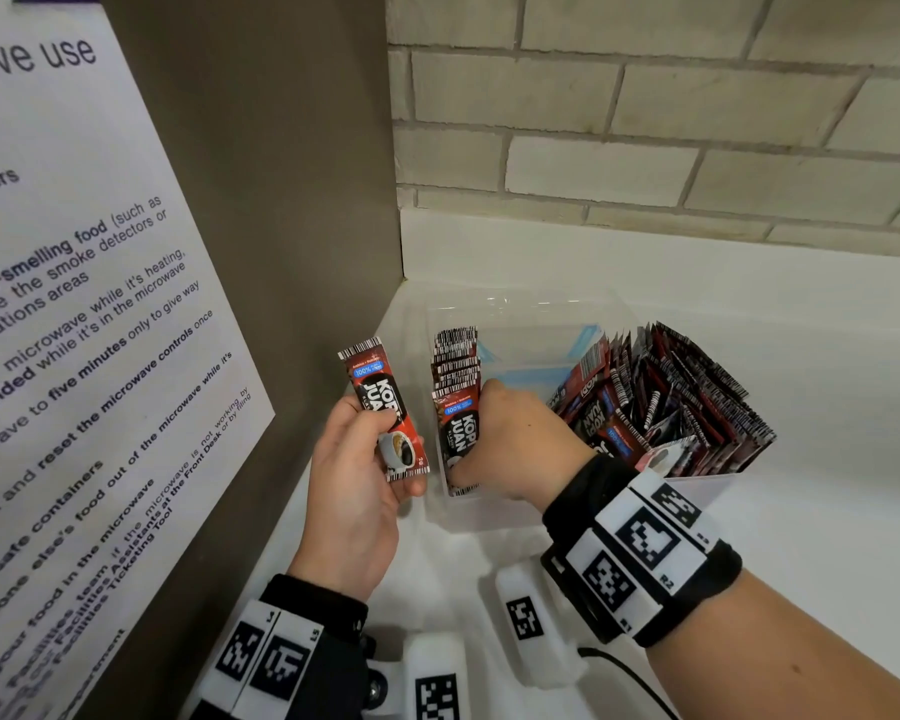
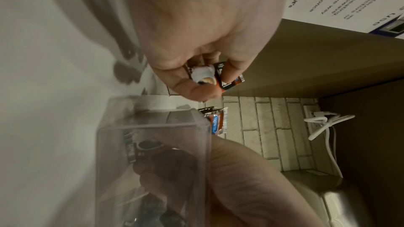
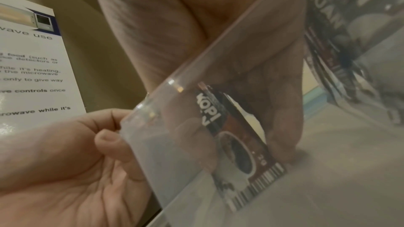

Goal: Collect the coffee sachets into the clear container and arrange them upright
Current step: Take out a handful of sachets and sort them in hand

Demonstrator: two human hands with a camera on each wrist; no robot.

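1. Head view: clear container, transparent and open-topped, stands on the white worktop in the corner below the brick wall; a row of upright sachets stands against its left wall, red-black packs with barcode-striped top edges; a leaning sachet stack fills its right side; left hand holds a single sachet left of the container, thumb across its face, print reading "KOPI JUAN" above a coffee-cup picture; right hand reaches into the container, fingers curled on the front upright pack; microwave notice on the brown panel at left.
2. Left wrist view: left hand's fingers clamped on the single sachet; container wall just below; white cable hangs further back.
3. Right wrist view: seen through the clear wall, right hand's fingers and thumb pinch an upright sachet, its barcode end touching the container floor.
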